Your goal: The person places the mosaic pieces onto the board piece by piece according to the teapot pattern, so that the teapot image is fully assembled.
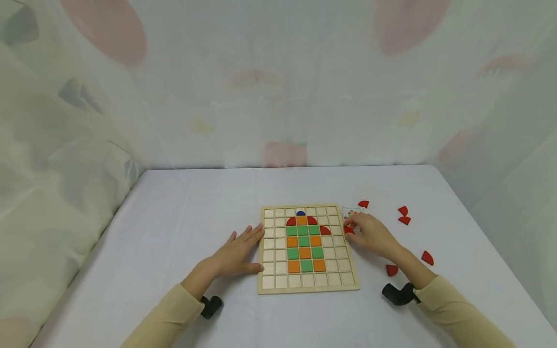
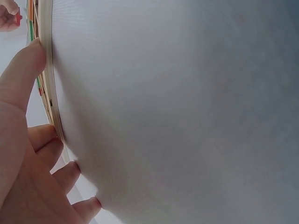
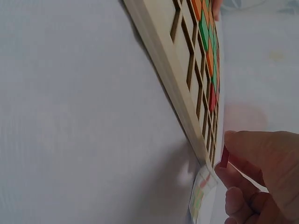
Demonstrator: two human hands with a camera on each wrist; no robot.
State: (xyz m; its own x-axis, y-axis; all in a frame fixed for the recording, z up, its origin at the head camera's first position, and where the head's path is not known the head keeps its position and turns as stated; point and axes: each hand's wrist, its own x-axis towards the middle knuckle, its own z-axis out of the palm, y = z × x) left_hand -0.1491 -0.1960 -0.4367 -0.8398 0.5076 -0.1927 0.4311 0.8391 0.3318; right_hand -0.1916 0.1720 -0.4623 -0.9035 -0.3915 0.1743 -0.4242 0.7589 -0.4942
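Note:
A wooden grid board (image 1: 270, 285) lies on the white table, with green, orange, red and blue pieces set in its cells. My left hand (image 1: 237, 253) rests at the board's left edge, fingers spread and fairly straight, the thumb against the frame. In the right wrist view, my right hand (image 3: 257, 172) pinches a red quarter-circle piece (image 3: 224, 157) between thumb and fingers. From the head view that hand is just past the board's right edge, over a small printed card (image 1: 348, 211) that it partly covers. A red quarter-circle (image 1: 324, 230) sits in the board right of the green row.
Several loose red quarter-circle pieces lie right of the board, among them one red piece (image 1: 363, 204) behind the card and another red piece (image 1: 427, 257) near the right forearm. Black wrist mounts (image 1: 398, 294) stick out beside both sleeves. A patterned curtain (image 1: 283, 96) stands behind the table.

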